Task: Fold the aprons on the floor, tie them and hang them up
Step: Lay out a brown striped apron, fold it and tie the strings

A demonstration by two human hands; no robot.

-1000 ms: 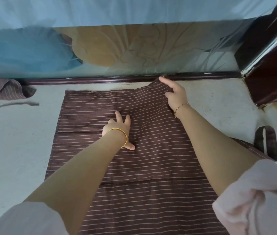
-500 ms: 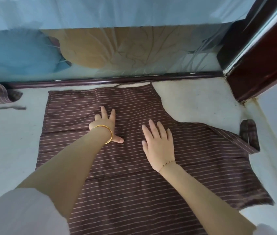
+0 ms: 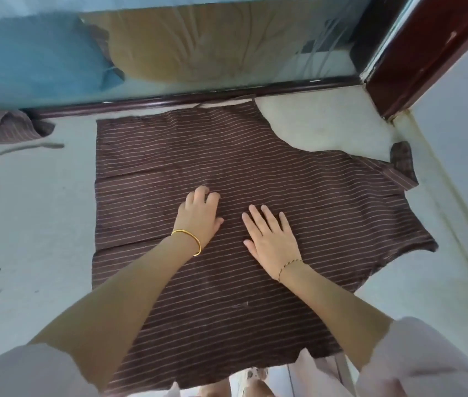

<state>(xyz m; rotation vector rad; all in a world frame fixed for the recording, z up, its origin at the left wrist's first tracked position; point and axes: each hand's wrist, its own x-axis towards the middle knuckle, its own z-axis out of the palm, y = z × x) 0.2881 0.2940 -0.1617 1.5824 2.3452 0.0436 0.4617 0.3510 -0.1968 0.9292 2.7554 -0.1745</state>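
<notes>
Head view, sole view.

1. Left grip (image 3: 198, 217): palm down on the brown striped apron (image 3: 284, 173). The thumb is stretched out toward the right grip. The fingers are bent at the knuckles with their tips pressing on the cloth, so the grip is unclenched and pinches no fabric. A gold bangle (image 3: 190, 239) sits on its wrist.

2. Right grip (image 3: 273, 242): just beside the left grip and a little nearer the person. It lies flat on the same apron with fingers straight and slightly spread, open and pressing. A thin bracelet (image 3: 288, 265) is on its wrist.

3. Brown striped apron: spread on the floor (image 3: 32, 224), directly under both grips and extending beyond them on all sides.
- The grips rest near its middle.
- Crease lines run across the cloth outward of the left grip.
- Beyond the right grip's fingertips the edge curves inward, leaving bare floor.
- An apron tie (image 3: 403, 161) lies at the corner, well outward of the right grip.
- The far edge touches the dark bottom rail (image 3: 198, 97) ahead of both grips.

4. Second apron (image 3: 6, 128): bunched on the floor, well apart from the left grip on its outer side and against the same rail. Its strap (image 3: 18, 149) trails on the floor.

5. Surroundings: a glass panel (image 3: 169, 38) rises beyond the rail. A dark red frame (image 3: 416, 53) stands ahead of and outward from the right grip.
</notes>
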